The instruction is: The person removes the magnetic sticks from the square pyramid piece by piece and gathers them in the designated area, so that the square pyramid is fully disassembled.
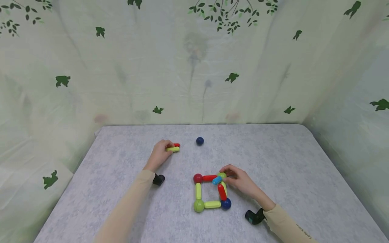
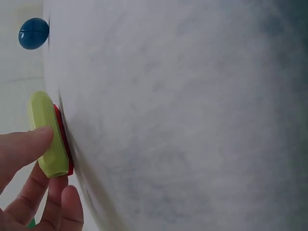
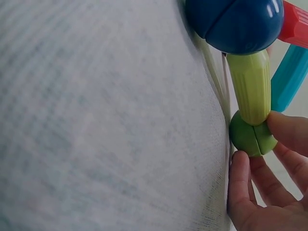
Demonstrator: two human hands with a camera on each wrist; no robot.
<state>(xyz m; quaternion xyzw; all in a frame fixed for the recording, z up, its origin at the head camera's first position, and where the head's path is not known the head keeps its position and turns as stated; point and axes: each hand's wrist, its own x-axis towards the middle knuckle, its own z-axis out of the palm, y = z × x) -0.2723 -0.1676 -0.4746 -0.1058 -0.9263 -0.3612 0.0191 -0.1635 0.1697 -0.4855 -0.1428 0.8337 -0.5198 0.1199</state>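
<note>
My left hand [image 1: 160, 154] pinches a yellow-green rod [image 2: 48, 139] at the back left of the table. Close against that rod is a red rod [image 1: 177, 145], partly hidden in the left wrist view. On the right, the thumb and fingers of my right hand [image 1: 241, 182] grip a green ball [image 3: 252, 134] at the far right corner of a ball-and-rod square. A light-blue rod [image 1: 217, 180] sticks out from that ball. Another red rod [image 1: 222, 192] slants up from the dark-blue ball [image 1: 226, 204] at the near right corner.
The square's left corners are a red ball [image 1: 198, 178] and a near green ball [image 1: 199, 206]. A loose dark-blue ball [image 1: 200, 141] lies near the table's back edge. Each wrist wears a black camera. A leaf-printed curtain [image 1: 170, 67] hangs behind the grey table [image 1: 273, 152].
</note>
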